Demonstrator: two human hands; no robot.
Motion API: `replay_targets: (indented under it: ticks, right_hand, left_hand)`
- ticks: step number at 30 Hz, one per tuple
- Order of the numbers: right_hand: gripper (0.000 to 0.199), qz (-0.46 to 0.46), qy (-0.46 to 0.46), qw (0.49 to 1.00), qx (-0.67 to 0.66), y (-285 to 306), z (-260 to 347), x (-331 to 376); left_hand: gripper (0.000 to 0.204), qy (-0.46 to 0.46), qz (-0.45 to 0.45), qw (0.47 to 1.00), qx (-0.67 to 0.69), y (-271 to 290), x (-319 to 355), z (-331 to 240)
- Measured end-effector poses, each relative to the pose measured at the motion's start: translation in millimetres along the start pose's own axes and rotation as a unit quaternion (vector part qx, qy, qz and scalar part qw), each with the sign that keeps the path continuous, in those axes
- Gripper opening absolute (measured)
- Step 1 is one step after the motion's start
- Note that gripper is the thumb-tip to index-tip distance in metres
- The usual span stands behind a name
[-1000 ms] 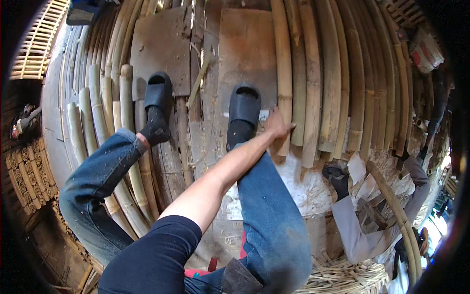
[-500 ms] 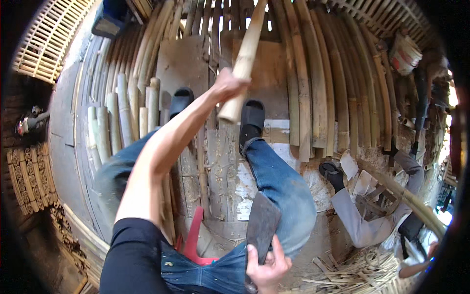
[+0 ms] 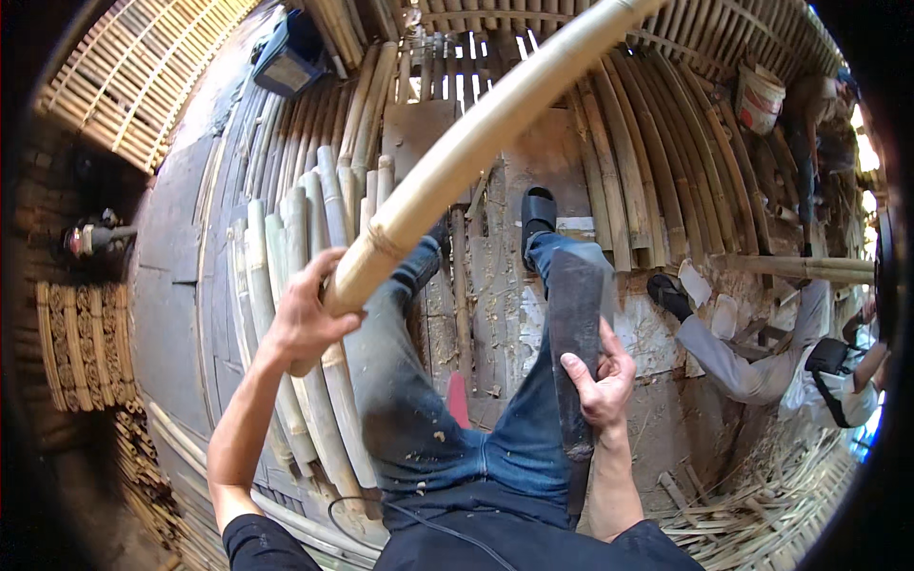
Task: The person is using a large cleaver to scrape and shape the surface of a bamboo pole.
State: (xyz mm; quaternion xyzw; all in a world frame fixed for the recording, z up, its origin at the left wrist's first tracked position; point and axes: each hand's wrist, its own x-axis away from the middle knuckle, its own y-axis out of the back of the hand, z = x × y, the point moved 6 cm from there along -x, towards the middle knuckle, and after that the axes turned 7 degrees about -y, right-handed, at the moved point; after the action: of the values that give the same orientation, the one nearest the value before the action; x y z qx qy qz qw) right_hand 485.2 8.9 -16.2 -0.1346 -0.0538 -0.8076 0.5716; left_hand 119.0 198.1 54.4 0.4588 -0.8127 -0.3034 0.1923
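Observation:
My left hand [image 3: 309, 309] grips a thick, pale bamboo pole [image 3: 457, 162] near its lower end. The pole slants up and away to the right, across the top of the view. Over my right thigh, my right hand [image 3: 598, 381] is closed around a dark, broad-bladed cleaver [image 3: 575, 333], its wide blade pointing away from me. Part of the cleaver's handle runs down past my hand toward my lap. Between my jeans-clad legs shows a bit of a red stool [image 3: 458, 400].
Several green bamboo poles [image 3: 314, 228] lie beside my left leg. Split bamboo lengths [image 3: 657, 162] line the far right. A person in grey trousers [image 3: 733, 362] sits at right near bamboo shavings [image 3: 762, 504]. A blue bin [image 3: 288, 57] and a white bucket [image 3: 760, 100] stand farther off.
My left hand has come back toward me on the left, bringing the bamboo pole closer. The cleaver in my right hand has moved right and away from me. My view has shifted.

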Motion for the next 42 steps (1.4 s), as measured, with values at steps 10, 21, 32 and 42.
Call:
replay_targets:
  ticks: [10,21,32,42]
  right_hand:
    - [0.082,0.075,0.052,0.993,0.078,-55.2,32.8,43.5]
    - [0.077,0.116,0.098,0.962,0.226,-100.3,1.0,44.1]
    - [0.076,0.005,0.102,0.971,0.216,-71.5,25.1,8.8]
    - [0.076,0.049,0.082,0.973,0.212,-90.5,17.3,16.3]
  left_hand:
    - [0.086,-0.034,0.047,0.997,-0.052,-79.3,159.4,29.9]
    - [0.085,-0.033,-0.03,0.98,-0.195,-83.8,158.9,7.0]
    - [0.05,0.022,-0.124,0.94,-0.317,-75.7,215.4,56.7]
    - [0.052,0.021,-0.14,0.933,-0.331,-82.8,232.2,71.4]
